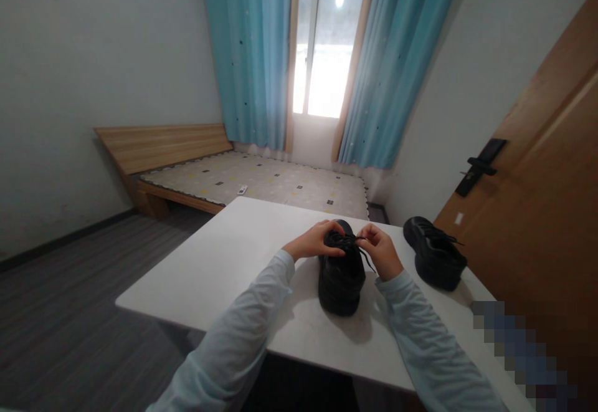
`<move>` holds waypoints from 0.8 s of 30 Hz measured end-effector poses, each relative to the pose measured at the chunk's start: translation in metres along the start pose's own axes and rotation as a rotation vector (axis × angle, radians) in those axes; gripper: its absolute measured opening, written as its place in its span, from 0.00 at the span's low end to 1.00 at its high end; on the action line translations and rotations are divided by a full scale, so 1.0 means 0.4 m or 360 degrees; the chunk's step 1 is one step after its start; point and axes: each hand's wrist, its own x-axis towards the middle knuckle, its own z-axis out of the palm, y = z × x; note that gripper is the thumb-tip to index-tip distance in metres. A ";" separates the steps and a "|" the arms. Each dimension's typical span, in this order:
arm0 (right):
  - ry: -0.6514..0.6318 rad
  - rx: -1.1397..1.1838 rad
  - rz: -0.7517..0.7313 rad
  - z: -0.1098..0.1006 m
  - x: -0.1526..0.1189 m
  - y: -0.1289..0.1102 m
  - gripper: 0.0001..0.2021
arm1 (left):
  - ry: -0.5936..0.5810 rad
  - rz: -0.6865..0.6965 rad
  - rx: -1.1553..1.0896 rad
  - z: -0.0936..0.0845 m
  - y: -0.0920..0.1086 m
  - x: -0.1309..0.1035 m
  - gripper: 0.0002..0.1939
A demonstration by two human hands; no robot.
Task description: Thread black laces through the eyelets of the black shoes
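Note:
A black lace-up shoe rests on the white table in front of me, heel towards me and toe pointing away. My left hand grips its upper from the left, thumb and fingers spread around the lacing. On the other side, my right hand pinches a black shoelace between thumb and fingers, drawn out to the right of the shoe. A loose lace end hangs below that hand. The matching black shoe stands apart at the table's right edge, its laces loose on top.
The white table fills the space before me. Behind it is a low wooden bed with a patterned mattress, and a white remote lies on that. A wooden door is at the right. Blue curtains flank the window.

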 end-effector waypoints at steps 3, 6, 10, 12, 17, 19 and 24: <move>0.0127 -0.0021 0.0005 0.009 -0.003 -0.011 0.11 | -0.0005 -0.0011 0.0013 0.000 -0.001 0.000 0.24; 0.0228 0.0183 0.0008 0.009 -0.003 -0.022 0.10 | -0.0005 -0.0021 0.0024 0.000 -0.001 0.000 0.24; 0.0266 0.0651 0.0102 -0.020 0.004 -0.043 0.10 | -0.0011 -0.0017 0.0034 0.000 -0.002 0.000 0.24; 0.0308 0.0818 0.0152 -0.043 0.010 -0.053 0.09 | -0.0012 -0.0014 0.0028 0.000 -0.002 -0.001 0.24; 0.0634 0.1012 0.0227 -0.099 0.026 -0.061 0.11 | -0.0043 -0.0068 -0.0034 -0.002 0.001 -0.002 0.24; 0.0748 0.0971 0.0168 -0.111 0.031 -0.056 0.12 | -0.0053 -0.0102 -0.0081 -0.004 0.002 -0.004 0.25; 0.0608 0.0491 0.0088 -0.107 0.030 -0.037 0.17 | -0.0077 -0.0167 -0.0233 -0.009 0.000 -0.008 0.27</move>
